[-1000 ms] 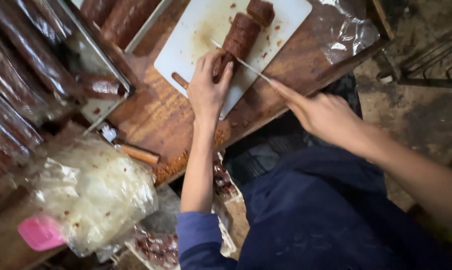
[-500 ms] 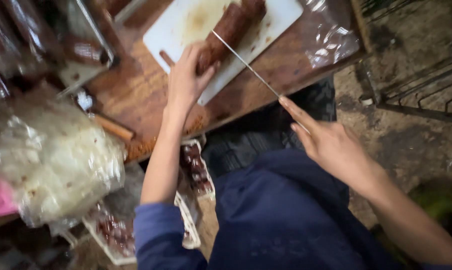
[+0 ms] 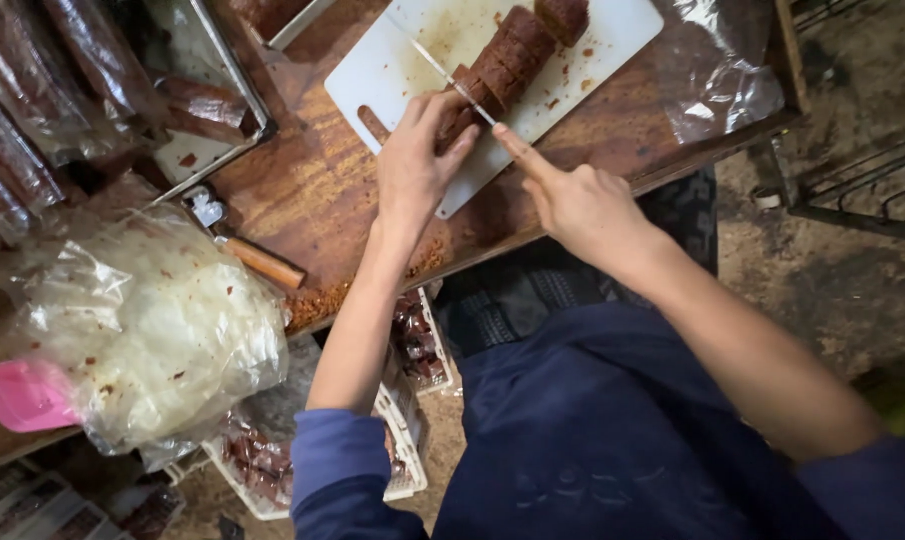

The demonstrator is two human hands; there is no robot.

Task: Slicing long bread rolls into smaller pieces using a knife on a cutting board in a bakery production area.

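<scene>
A dark brown roll, already scored into slices, is laid diagonally on a white cutting board at the far side of a wooden table. Its near end is pinned down by the left hand, whose fingers are curled loosely over it. A thin knife is held by the right hand, the fingers closed round the handle and the forefinger stretched along the blade, which is set across the roll just beside the left fingertips. Brown crumbs are scattered over the board and along the near table edge. To the right of the board a crumpled clear plastic sheet is spread. To the left, a metal tray is seen with further wrapped brown rolls. Nearer, a wooden-handled tool lies beside a bulging clear plastic bag, with a pink object at its left. Below the table edge, white crates of packed pieces are partly hidden by the left forearm.
</scene>
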